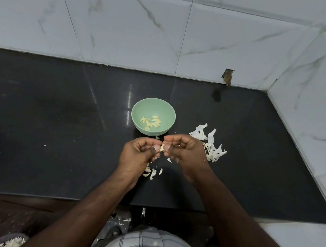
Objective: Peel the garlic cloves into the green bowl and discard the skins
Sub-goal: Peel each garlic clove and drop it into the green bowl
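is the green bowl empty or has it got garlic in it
Not empty: the upright green bowl holds a small heap of peeled cloves at its bottom, far from full.

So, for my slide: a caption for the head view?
Both hands peel a garlic clove near the round green bowl holding peeled cloves.

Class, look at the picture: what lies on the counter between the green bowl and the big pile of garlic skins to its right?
In the head view, only bare black counter lies between the green bowl and the skin pile.
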